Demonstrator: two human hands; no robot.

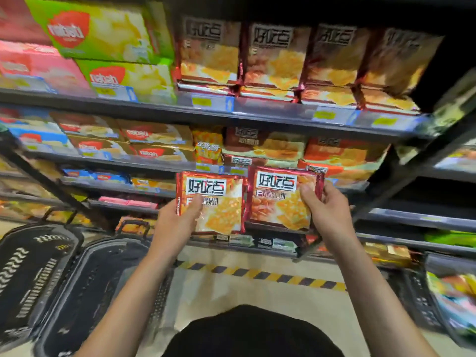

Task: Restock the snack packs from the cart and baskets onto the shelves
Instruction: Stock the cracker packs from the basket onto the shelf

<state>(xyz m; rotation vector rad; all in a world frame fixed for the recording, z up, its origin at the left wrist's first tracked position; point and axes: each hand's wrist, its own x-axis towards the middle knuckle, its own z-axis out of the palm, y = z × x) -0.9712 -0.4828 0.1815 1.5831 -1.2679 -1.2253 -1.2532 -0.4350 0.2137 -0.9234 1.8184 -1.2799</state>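
Both hands are raised in front of the shelving, each gripping one red foil snack pack with its printed face toward the camera. The left hand (177, 215) holds the left pack (219, 202) by its lower left corner, thumb curled over the front and fingers hidden behind; the right hand (325, 210) holds the right pack (280, 199) by its right edge, thumb pressed on the front near the upper right. The two packs sit side by side at almost the same height — their inner edges touch or very nearly touch, the right one tilted slightly and a little higher. They hang in the air in front of the lower shelves, resting on none of them. Above, the top shelf (257, 113) carries a row of upright packs of the same brand (278, 57), four across, with flat packs lying beneath them; to their left stand green wafer boxes (103, 34) and pink boxes (38, 65). The shelf below (154, 163) holds gold and brown wafer boxes (154, 140) and more stacked packs of the brand (342, 155) — these lie just behind the raised pair. On the floor at lower left sit two dark shopping baskets (33, 274), and a yellow-and-black striped line (260, 275) runs along the floor at the foot of the shelving. At the right edge another basket (422, 300) shows, with colourful packs (456, 300) just beside it.
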